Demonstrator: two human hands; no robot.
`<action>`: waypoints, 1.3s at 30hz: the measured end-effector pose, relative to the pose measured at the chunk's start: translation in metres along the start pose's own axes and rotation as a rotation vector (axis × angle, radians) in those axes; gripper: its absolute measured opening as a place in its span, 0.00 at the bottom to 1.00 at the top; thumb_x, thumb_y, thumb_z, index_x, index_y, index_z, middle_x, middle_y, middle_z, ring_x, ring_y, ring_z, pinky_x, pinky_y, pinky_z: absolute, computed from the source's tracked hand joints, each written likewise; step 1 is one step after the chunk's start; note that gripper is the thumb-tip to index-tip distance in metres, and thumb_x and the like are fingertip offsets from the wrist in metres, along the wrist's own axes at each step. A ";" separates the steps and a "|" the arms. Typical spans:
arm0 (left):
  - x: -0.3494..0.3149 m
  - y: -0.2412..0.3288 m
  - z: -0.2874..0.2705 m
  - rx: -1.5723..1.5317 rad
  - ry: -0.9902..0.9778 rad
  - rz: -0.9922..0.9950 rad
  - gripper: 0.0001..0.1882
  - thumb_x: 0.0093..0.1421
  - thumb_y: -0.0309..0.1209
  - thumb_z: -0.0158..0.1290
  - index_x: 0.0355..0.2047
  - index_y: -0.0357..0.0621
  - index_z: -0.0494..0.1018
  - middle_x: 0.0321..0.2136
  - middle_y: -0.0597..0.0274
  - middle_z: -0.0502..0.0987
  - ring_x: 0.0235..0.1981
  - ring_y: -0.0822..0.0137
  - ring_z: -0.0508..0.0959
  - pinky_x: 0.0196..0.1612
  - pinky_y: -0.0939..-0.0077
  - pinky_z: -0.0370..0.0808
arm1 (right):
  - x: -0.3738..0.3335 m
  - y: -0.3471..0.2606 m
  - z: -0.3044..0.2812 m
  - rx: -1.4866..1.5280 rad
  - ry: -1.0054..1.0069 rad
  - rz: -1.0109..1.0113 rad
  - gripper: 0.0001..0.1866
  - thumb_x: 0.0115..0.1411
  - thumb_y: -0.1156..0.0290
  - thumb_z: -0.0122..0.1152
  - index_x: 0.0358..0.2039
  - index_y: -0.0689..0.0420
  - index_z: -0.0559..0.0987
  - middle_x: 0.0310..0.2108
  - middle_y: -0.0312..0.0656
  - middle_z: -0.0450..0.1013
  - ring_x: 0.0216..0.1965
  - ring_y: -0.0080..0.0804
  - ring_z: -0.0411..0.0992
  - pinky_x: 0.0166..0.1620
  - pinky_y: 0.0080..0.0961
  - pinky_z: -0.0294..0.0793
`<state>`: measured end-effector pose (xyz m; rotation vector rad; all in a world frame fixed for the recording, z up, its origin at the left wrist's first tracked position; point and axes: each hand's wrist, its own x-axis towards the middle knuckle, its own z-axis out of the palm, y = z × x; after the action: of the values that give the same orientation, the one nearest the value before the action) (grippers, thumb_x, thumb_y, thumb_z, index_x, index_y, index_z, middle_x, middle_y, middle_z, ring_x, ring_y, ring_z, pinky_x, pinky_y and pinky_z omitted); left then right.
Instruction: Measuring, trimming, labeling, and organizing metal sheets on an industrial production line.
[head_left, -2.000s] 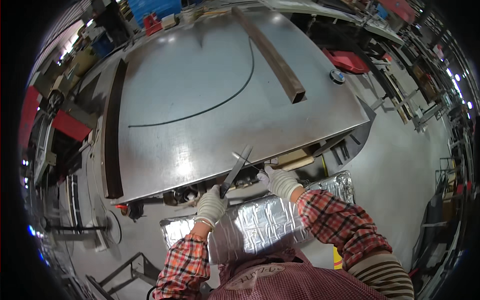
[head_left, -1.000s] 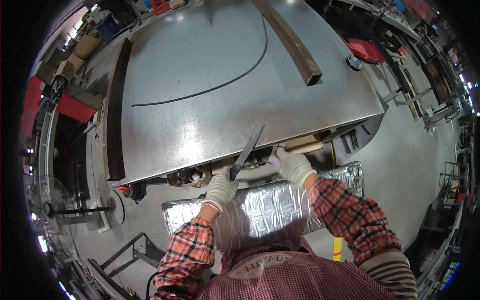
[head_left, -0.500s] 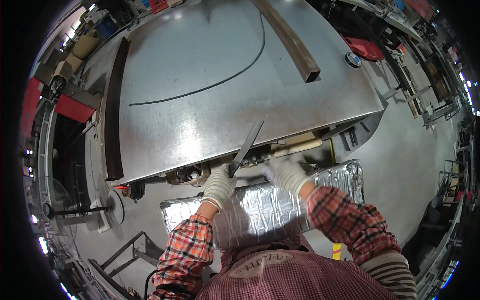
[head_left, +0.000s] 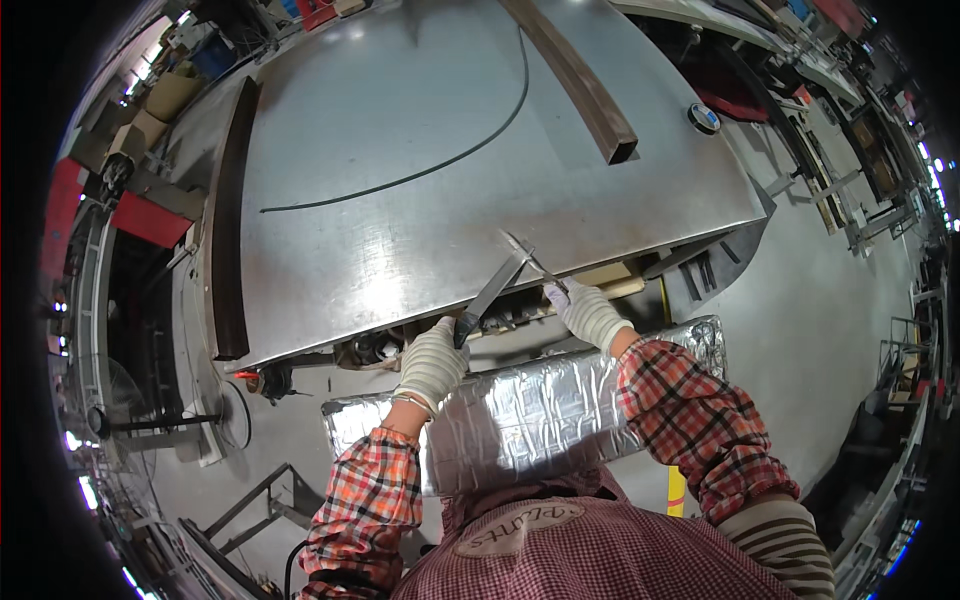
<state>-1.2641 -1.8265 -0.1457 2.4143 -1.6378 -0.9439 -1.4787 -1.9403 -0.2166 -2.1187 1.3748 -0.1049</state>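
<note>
Since a second ago the flat file (head_left: 497, 290) has tilted steeper over the steel sheet (head_left: 420, 190)'s near edge. The left hand (head_left: 432, 362) is closed round its handle, the right hand (head_left: 585, 312) pinches its tip; stiff and light, it is probably best held at both ends.

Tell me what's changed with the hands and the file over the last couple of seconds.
The left hand still grips the handle of the flat metal file, whose tip stays at the near edge of the steel sheet. The right hand keeps its fingers at that tip. The view itself shifted a little. The sheet, dark bars and foil-wrapped duct stayed put.
</note>
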 end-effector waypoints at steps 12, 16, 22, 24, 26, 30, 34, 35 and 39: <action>-0.013 -0.034 0.031 -1.385 -0.680 -0.246 0.17 0.55 0.40 0.54 0.38 0.41 0.70 0.16 0.65 0.70 0.16 0.72 0.70 0.18 0.81 0.66 | -0.025 0.000 -0.009 0.387 -0.004 0.114 0.27 0.61 0.49 0.40 0.36 0.66 0.70 0.31 0.59 0.71 0.38 0.54 0.69 0.41 0.37 0.68; -0.013 -0.051 0.052 -1.802 -0.708 -0.366 0.18 0.55 0.41 0.54 0.40 0.42 0.69 0.16 0.63 0.69 0.15 0.71 0.67 0.16 0.80 0.64 | -0.012 -0.018 -0.009 0.134 0.016 -0.038 0.25 0.61 0.50 0.41 0.37 0.64 0.71 0.30 0.57 0.71 0.36 0.53 0.70 0.39 0.37 0.69; -0.012 -0.032 0.034 -1.613 -0.634 -0.381 0.15 0.55 0.41 0.53 0.38 0.46 0.69 0.15 0.67 0.67 0.13 0.75 0.64 0.15 0.84 0.61 | -0.034 -0.052 -0.003 -0.153 -0.262 -0.113 0.24 0.62 0.52 0.37 0.41 0.60 0.70 0.32 0.55 0.73 0.37 0.51 0.71 0.44 0.38 0.69; -0.020 -0.023 0.023 -1.466 -0.521 -0.337 0.14 0.55 0.42 0.53 0.35 0.48 0.71 0.15 0.68 0.68 0.12 0.76 0.65 0.13 0.84 0.62 | -0.001 -0.051 -0.021 -0.109 -0.249 0.086 0.26 0.62 0.49 0.35 0.44 0.60 0.69 0.34 0.56 0.73 0.40 0.53 0.70 0.48 0.39 0.66; -0.013 -0.025 0.025 -1.410 -0.532 -0.300 0.14 0.54 0.43 0.54 0.34 0.48 0.70 0.15 0.68 0.68 0.13 0.75 0.66 0.14 0.84 0.62 | -0.022 -0.062 -0.009 -0.187 -0.311 -0.028 0.27 0.61 0.49 0.35 0.43 0.60 0.69 0.34 0.56 0.73 0.39 0.53 0.71 0.45 0.41 0.68; -0.019 -0.030 0.024 -1.454 -0.582 -0.244 0.16 0.55 0.44 0.53 0.34 0.45 0.69 0.15 0.68 0.68 0.13 0.75 0.66 0.15 0.82 0.63 | -0.005 -0.044 -0.002 -0.247 -0.297 -0.104 0.29 0.61 0.47 0.34 0.45 0.60 0.68 0.33 0.57 0.72 0.39 0.51 0.71 0.40 0.41 0.71; -0.005 -0.031 0.023 -1.399 -0.565 -0.216 0.15 0.57 0.43 0.51 0.34 0.44 0.68 0.15 0.69 0.68 0.12 0.74 0.66 0.15 0.78 0.65 | -0.026 -0.039 0.032 -0.175 -0.192 -0.432 0.25 0.63 0.52 0.35 0.44 0.61 0.68 0.36 0.57 0.70 0.38 0.52 0.71 0.41 0.40 0.70; -0.003 -0.037 0.025 -1.370 -0.588 -0.283 0.15 0.57 0.43 0.51 0.35 0.45 0.68 0.16 0.68 0.69 0.12 0.74 0.67 0.14 0.78 0.65 | -0.037 -0.049 0.045 -0.034 -0.090 -0.397 0.24 0.63 0.52 0.35 0.44 0.61 0.68 0.36 0.58 0.69 0.38 0.52 0.71 0.40 0.40 0.70; -0.009 -0.051 0.027 -1.536 -0.630 -0.349 0.13 0.57 0.41 0.51 0.34 0.46 0.69 0.16 0.67 0.70 0.13 0.75 0.68 0.14 0.83 0.65 | 0.004 -0.049 -0.004 -0.136 -0.276 0.115 0.23 0.62 0.50 0.36 0.41 0.56 0.70 0.35 0.54 0.68 0.36 0.51 0.71 0.38 0.41 0.71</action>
<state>-1.2382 -1.7897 -0.1833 1.2644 -0.0855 -2.0362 -1.4388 -1.9311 -0.1887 -2.0649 1.3640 0.3244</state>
